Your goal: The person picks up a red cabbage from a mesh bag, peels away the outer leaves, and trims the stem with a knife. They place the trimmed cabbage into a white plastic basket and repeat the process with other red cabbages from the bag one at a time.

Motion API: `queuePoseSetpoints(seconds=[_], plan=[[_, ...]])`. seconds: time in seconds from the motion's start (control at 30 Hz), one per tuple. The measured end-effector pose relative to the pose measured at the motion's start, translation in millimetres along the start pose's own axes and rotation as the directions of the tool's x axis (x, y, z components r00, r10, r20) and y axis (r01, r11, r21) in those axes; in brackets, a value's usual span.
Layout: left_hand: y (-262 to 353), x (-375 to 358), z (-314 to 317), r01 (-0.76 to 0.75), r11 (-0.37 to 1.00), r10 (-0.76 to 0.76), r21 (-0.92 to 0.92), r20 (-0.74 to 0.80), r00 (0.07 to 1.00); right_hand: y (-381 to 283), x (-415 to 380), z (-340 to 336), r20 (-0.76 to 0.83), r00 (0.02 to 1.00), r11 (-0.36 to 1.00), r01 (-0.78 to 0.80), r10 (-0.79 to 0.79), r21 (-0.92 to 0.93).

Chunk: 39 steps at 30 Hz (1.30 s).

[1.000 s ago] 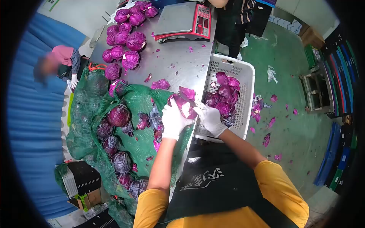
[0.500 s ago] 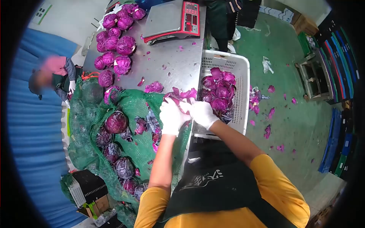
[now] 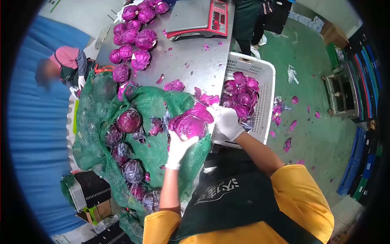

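Note:
In a white glove, my left hand holds a red cabbage from below, over the green net bag. A loose purple leaf stands out from the cabbage's upper right. My right hand, also gloved in white, pinches at that leaf's edge beside the crate. Several darker cabbages, one of them round and whole, lie on the net to the left. The white crate at the right holds a pile of purple leaves.
Several cabbages stand at the metal table's back left, beside a red-edged scale. Leaf scraps litter the green floor. One person is at the far left. Another person's dark clothing shows behind the crate.
The cabbage has come into clear view in my left hand, with a leaf standing off it. My hands have moved apart. The whole scene has shifted slightly to the right in view.

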State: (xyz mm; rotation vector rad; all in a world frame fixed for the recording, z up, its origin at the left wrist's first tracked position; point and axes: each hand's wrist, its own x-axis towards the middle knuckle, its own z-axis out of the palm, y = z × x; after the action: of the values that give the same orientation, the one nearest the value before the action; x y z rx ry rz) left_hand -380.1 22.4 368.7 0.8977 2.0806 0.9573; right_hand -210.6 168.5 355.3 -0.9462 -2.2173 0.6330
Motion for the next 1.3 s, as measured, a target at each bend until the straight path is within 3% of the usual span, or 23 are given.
queuePoseSetpoints(seconds=[0.07, 0.1, 0.17, 0.2, 0.23, 0.27, 0.3, 0.37, 0.4, 0.43, 0.5, 0.57, 0.63, 0.67, 0.83, 0.87, 0.9, 0.97, 1.07, 1.1, 1.17, 1.23, 1.3], plan=[[8.7, -0.4, 25.8, 0.156, 0.988, -0.154, -0.012, -0.237, 0.959, 21.8, 0.0, 8.2, -0.043, 0.998, 0.993, 0.041, -0.046, -0.109], [16.7, -3.3, 31.5, 0.068, 0.996, -0.082, -0.063, -0.27, 0.959, 43.4, 2.8, 9.8, -0.098, 0.992, 0.973, 0.056, -0.08, -0.225], [7.4, -7.4, 27.0, 0.019, 0.996, -0.002, 0.084, -0.204, 0.979, 95.8, 8.3, 3.6, -0.144, 0.977, 0.954, -0.188, 0.157, -0.232], [4.2, -9.1, 24.9, -0.062, 0.997, 0.068, 0.045, -0.154, 0.986, 117.8, 10.2, -8.2, -0.007, 0.933, 0.902, -0.351, 0.36, -0.25], [1.9, -6.5, 23.5, -0.15, 0.989, 0.149, 0.003, -0.107, 0.983, 115.3, 21.7, -25.4, 0.116, 0.831, 0.819, -0.495, 0.544, -0.291], [-3.1, -6.2, 30.2, -0.188, 0.959, 0.227, 0.212, -0.18, 0.957, 104.4, 20.2, -36.2, 0.108, 0.747, 0.752, -0.634, 0.656, -0.181], [11.2, -7.0, 33.2, -0.191, 0.96, 0.228, 0.206, -0.177, 0.957, 72.7, 25.5, -52.8, 0.135, 0.783, 0.794, -0.594, 0.607, -0.126], [52.0, -6.3, 37.7, -0.096, 0.935, 0.166, 0.342, -0.183, 0.969, 39.0, 9.4, -33.8, -0.01, 0.983, 0.969, -0.183, 0.184, -0.168], [47.7, -3.0, 48.4, -0.118, 0.876, 0.272, 0.468, -0.277, 0.921, 2.8, 10.8, -41.1, 0.144, 0.978, 0.973, -0.171, 0.149, 0.156], [43.6, 0.4, 55.0, -0.122, 0.877, 0.273, 0.465, -0.272, 0.923, -3.5, 3.7, -16.1, 0.045, 0.999, 0.999, 0.027, -0.029, 0.032], [37.5, 3.8, 62.7, -0.26, 0.707, 0.491, 0.658, -0.192, 0.849, -12.7, 8.0, 7.2, 0.055, 0.999, 0.996, -0.002, -0.003, 0.089], [42.6, -2.3, 61.6, -0.225, 0.723, 0.421, 0.653, -0.159, 0.893, -14.1, 27.9, 13.7, 0.314, 0.914, 0.956, -0.287, 0.258, 0.052], [37.2, -8.5, 56.4, -0.36, 0.732, 0.564, 0.578, -0.218, 0.797, -2.1, 44.9, 7.8, 0.168, 0.906, 0.92, -0.391, 0.389, -0.019], [31.1, -7.8, 49.8, -0.38, 0.806, 0.495, 0.454, -0.165, 0.853, 30.0, 43.1, 27.5, 0.134, 0.932, 0.941, -0.336, 0.338, -0.038], [23.2, -14.9, 15.6, -0.421, 0.801, 0.493, 0.425, -0.07, 0.867, 51.6, 28.5, 25.8, 0.22, 0.76, 0.778, -0.628, 0.611, 0.012], [22.4, -16.0, 9.1, -0.425, 0.811, 0.477, 0.402, -0.034, 0.878, 61.2, 20.6, 27.1, 0.186, 0.86, 0.865, -0.495, 0.476, 0.076], [23.5, -15.9, 2.5, -0.434, 0.818, 0.466, 0.377, 0.008, 0.885, 68.5, 18.8, 28.7, 0.174, 0.856, 0.872, -0.487, 0.487, -0.045], [32.0, -20.9, -15.1, -0.295, 0.872, 0.275, 0.39, 0.109, 0.955, 54.9, 14.3, 8.9, 0.17, 0.892, 0.902, -0.43, 0.419, 0.034], [21.0, -19.5, -38.3, -0.265, 0.884, 0.198, 0.384, 0.207, 0.958, 56.9, 9.9, -5.0, 0.158, 0.881, 0.893, -0.45, 0.445, -0.002], [13.7, -21.5, -41.0, -0.257, 0.886, 0.192, 0.386, 0.201, 0.961, 79.7, 0.6, 8.0, 0.024, 0.917, 0.916, -0.398, 0.398, 0.053], [-2.1, -21.7, -43.1, -0.186, 0.958, 0.148, 0.218, 0.178, 0.973, 86.8, 2.7, -14.1, 0.08, 0.795, 0.783, -0.606, 0.601, 0.139], [-1.3, -24.8, -38.0, -0.199, 0.962, 0.174, 0.188, 0.143, 0.974, 142.9, -11.4, 3.5, -0.022, 0.709, 0.709, -0.703, 0.705, 0.054], [-1.1, -24.6, -25.6, -0.194, 0.948, 0.201, 0.254, -0.002, 0.979, 119.7, -15.1, -11.9, -0.217, 0.888, 0.831, -0.457, 0.406, -0.317]])
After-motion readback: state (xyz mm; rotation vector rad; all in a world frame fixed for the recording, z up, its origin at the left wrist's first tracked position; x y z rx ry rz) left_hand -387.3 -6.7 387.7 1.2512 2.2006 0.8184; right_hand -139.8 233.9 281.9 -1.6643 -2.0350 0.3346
